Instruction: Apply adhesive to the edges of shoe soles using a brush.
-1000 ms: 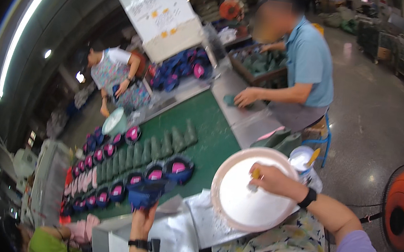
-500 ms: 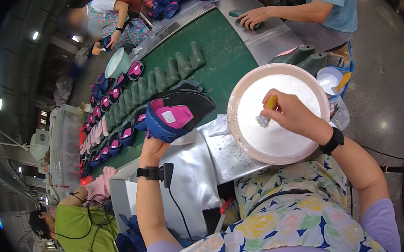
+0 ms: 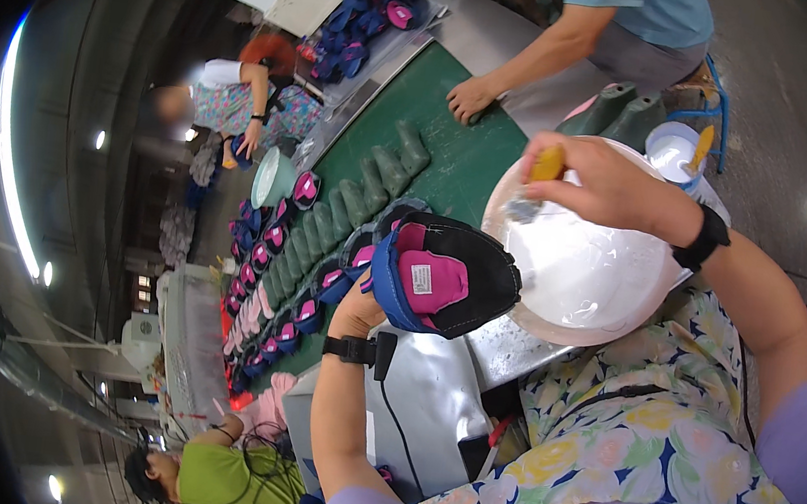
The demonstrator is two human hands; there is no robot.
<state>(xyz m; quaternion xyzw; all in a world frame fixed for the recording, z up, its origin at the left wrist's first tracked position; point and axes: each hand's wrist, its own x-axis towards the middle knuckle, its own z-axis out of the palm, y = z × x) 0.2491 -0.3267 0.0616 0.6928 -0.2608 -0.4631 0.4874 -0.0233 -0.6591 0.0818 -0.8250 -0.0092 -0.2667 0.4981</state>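
Note:
My left hand [image 3: 359, 309] is closed around the back of a shoe upper [image 3: 486, 277], blue outside with a pink lining, a white label and a black edge. The upper is tilted so that its inside faces me, just left of a pale pink basin [image 3: 549, 332]. White liquid [image 3: 592, 275] fills much of that basin. In my right hand [image 3: 601, 184] is a brush [image 3: 547, 163], gripped by its yellow handle. Its whitish bristles point down over the basin's left side, apart from the upper.
A green conveyor belt [image 3: 433, 90] carries rows of dark green shoe lasts [image 3: 369, 182] and blue-pink uppers [image 3: 309, 316]. At the far side a co-worker's hand [image 3: 475, 98] rests near the belt. A small white tub [image 3: 673, 149] with another brush stands behind the basin.
The brush has come up out of the white liquid toward the basin's left side. My left hand has brought the upper closer to the basin and turned it. The whole view has shifted.

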